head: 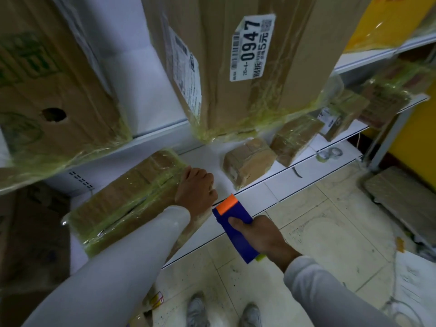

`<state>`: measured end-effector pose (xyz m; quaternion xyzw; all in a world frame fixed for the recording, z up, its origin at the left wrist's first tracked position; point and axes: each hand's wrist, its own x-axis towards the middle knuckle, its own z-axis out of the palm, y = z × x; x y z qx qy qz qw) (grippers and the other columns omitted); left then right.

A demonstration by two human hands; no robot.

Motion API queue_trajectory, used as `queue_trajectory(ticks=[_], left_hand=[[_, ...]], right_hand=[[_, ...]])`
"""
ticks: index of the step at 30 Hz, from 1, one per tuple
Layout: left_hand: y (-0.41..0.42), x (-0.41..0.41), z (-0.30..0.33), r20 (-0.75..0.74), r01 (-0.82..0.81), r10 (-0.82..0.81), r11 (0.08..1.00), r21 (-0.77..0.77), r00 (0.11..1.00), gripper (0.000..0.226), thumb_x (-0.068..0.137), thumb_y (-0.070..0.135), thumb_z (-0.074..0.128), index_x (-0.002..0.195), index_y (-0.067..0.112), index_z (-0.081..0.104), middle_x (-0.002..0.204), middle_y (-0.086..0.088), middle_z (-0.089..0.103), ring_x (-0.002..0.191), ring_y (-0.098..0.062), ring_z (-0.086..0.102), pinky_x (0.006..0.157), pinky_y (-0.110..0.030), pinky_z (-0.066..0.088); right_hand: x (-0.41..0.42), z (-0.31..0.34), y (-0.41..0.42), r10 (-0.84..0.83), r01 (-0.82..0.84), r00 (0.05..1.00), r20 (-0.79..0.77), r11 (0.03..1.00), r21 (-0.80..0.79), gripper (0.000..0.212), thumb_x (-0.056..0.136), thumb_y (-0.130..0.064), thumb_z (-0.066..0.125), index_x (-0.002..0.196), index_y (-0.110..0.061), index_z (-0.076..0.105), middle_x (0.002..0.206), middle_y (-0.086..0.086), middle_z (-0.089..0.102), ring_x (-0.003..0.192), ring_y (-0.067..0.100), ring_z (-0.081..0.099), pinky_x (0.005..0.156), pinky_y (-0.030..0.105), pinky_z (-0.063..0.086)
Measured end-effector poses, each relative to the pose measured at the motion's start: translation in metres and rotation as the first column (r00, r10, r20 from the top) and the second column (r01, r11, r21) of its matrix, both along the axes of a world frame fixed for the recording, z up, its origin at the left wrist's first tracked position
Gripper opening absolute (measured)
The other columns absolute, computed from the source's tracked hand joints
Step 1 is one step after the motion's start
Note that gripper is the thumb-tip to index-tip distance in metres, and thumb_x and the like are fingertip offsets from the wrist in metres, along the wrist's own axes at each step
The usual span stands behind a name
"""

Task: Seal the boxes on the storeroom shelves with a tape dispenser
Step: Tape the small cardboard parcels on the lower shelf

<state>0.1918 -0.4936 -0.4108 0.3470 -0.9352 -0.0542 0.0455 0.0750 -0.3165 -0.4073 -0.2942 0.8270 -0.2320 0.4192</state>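
Right hand (262, 234) grips blue tape dispenser (236, 230), orange end aimed at shelf (278, 178); left hand (197, 191), fingers curled, rests on taped box (127, 199) corner.

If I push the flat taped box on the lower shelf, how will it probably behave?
The flat taped box lies low and wide, so it would probably slide, not tip. Its glossy tape wrap may feel slippery. The left hand at its end could steady it.

Blue tape dispenser (236, 232) with orange tip, brown boxes (132, 199) under yellowish tape, white shelf (271, 185), white sleeves (132, 256).
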Motion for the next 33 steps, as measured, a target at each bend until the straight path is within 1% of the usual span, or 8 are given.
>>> queue_trajectory(ticks=[4,7,15,21,24,26,28,33], left_hand=[[-0.011,0.023,0.012,-0.231,0.081,0.006,0.927,0.367,0.973,0.055,0.088,0.042,0.061,0.135,0.017,0.045,0.147,-0.003,0.037,0.139,-0.020,0.028,0.117,-0.037,0.020],[-0.048,0.088,0.026,-0.124,0.170,-0.142,0.951,0.259,0.982,0.071,0.086,0.066,0.048,0.148,0.040,0.022,0.160,0.012,0.008,0.146,-0.010,0.008,0.116,-0.029,0.011],[-0.063,0.168,0.019,0.254,-0.396,0.347,0.902,0.175,0.903,0.098,0.069,0.093,0.015,0.151,0.040,0.012,0.161,0.011,-0.002,0.147,-0.014,0.005,0.116,-0.053,0.015],[-0.029,0.134,0.034,0.299,-0.752,0.690,0.614,0.240,0.659,0.090,0.082,0.080,0.022,0.150,0.021,0.017,0.159,-0.008,0.011,0.144,-0.034,0.012,0.108,-0.059,0.023],[-0.017,0.148,0.038,0.186,-0.591,0.565,0.793,0.145,0.804,0.090,0.082,0.081,0.024,0.152,0.026,0.011,0.160,-0.006,0.009,0.145,-0.032,0.012,0.109,-0.058,0.019],[-0.018,0.170,0.033,0.136,-0.200,0.188,0.976,0.082,0.973,0.084,0.082,0.081,0.021,0.152,0.036,0.006,0.161,0.002,0.000,0.148,-0.024,0.005,0.115,-0.054,0.016],[-0.024,0.188,0.029,0.211,0.040,-0.074,0.986,0.164,0.975,0.078,0.085,0.079,0.020,0.150,0.042,0.002,0.160,0.008,-0.010,0.148,-0.016,-0.007,0.119,-0.045,0.013],[-0.015,0.162,0.014,0.190,-0.142,0.106,0.972,0.185,0.976,0.078,0.084,0.080,0.019,0.150,0.042,0.004,0.160,0.008,-0.007,0.148,-0.015,-0.006,0.119,-0.041,-0.001]], right_hand=[[-0.002,0.006,0.009,-0.022,0.024,0.998,0.056,0.999,-0.036,0.065,0.084,-0.063,0.063,0.092,0.001,0.068,0.086,0.015,0.074,0.079,0.028,0.073,0.080,0.043,0.058],[-0.005,0.011,0.014,-0.025,0.030,0.997,0.074,0.997,-0.069,0.063,0.084,-0.062,0.063,0.092,0.001,0.068,0.084,0.014,0.075,0.078,0.026,0.073,0.080,0.042,0.059],[-0.002,0.019,0.001,0.029,-0.018,0.996,0.085,0.993,-0.120,0.067,0.083,-0.061,0.065,0.093,0.006,0.069,0.084,0.017,0.075,0.079,0.030,0.072,0.077,0.043,0.058],[0.000,0.025,-0.011,0.083,-0.072,0.994,0.074,0.988,-0.136,0.067,0.083,-0.061,0.065,0.082,0.006,0.068,0.081,0.020,0.074,0.077,0.033,0.071,0.063,0.030,0.047],[-0.002,0.028,-0.008,0.110,-0.099,0.991,0.077,0.986,-0.136,0.064,0.083,-0.061,0.065,0.079,0.003,0.067,0.082,0.020,0.074,0.079,0.035,0.071,0.063,0.031,0.046],[-0.005,0.026,-0.005,0.127,-0.111,0.987,0.100,0.982,-0.152,0.067,0.083,-0.060,0.066,0.083,0.007,0.067,0.084,0.022,0.073,0.081,0.037,0.070,0.064,0.032,0.046],[-0.006,0.026,-0.004,0.147,-0.129,0.984,0.104,0.978,-0.161,0.068,0.084,-0.058,0.066,0.089,0.009,0.067,0.085,0.023,0.073,0.081,0.038,0.070,0.063,0.031,0.045],[-0.005,0.033,-0.016,0.195,-0.180,0.978,0.071,0.968,-0.172,0.056,0.085,-0.060,0.064,0.067,-0.007,0.058,0.068,0.014,0.066,0.062,0.027,0.062,0.060,0.030,0.039]])
